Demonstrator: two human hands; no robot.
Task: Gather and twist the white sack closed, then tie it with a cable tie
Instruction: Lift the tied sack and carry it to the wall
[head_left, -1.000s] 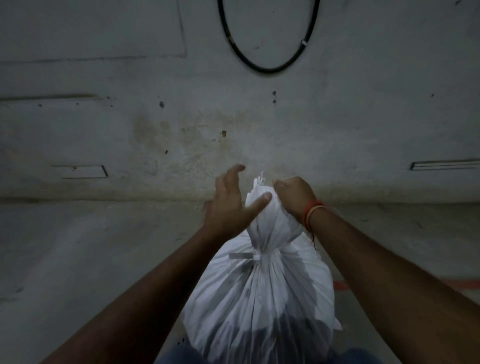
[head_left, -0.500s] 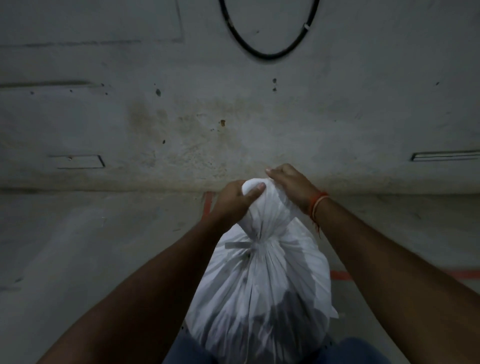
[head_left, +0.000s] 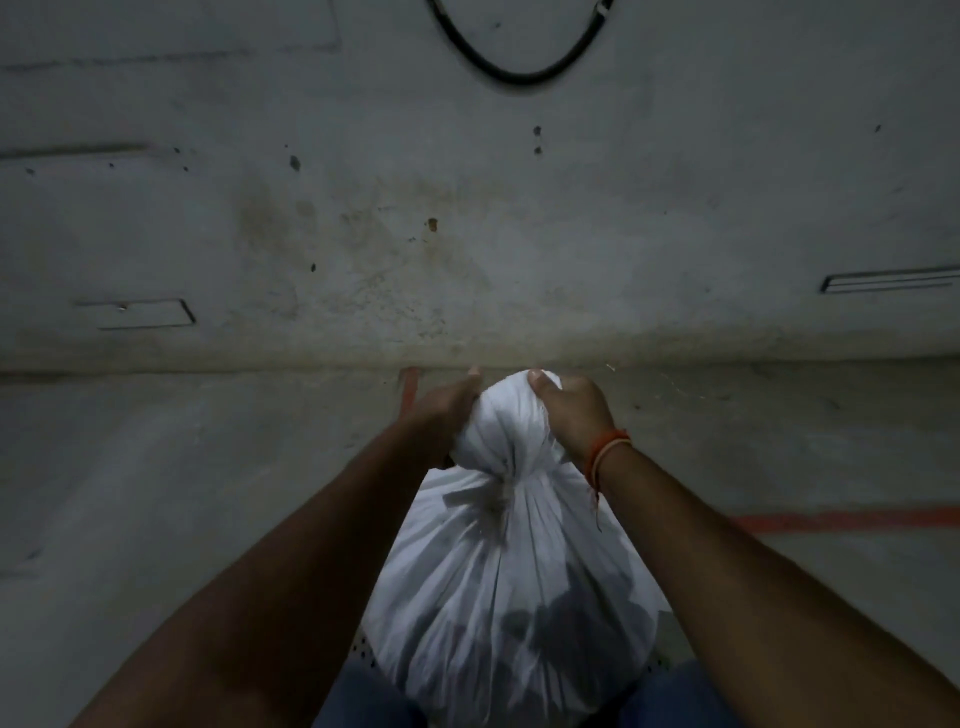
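Note:
The white sack (head_left: 514, 587) stands upright between my knees, its body full and pleated. A pale cable tie (head_left: 483, 493) cinches its neck, with a short tail pointing left. Above the tie the gathered top (head_left: 506, 426) is bunched into a rounded ball. My left hand (head_left: 441, 415) presses against the left side of that ball, fingers wrapped round its far side. My right hand (head_left: 571, 410) grips the right side, thumb on top; an orange thread band circles its wrist.
A grey concrete wall (head_left: 467, 208) rises just beyond the sack, with a black cable loop (head_left: 519, 78) hanging on it. Red painted lines (head_left: 841, 519) mark the concrete floor to the right and behind my left hand. My blue-trousered knees (head_left: 363, 696) flank the sack.
The loose top of the sack has been folded down into a ball. My left hand went from open to closed on it, and both hands pushed the top lower.

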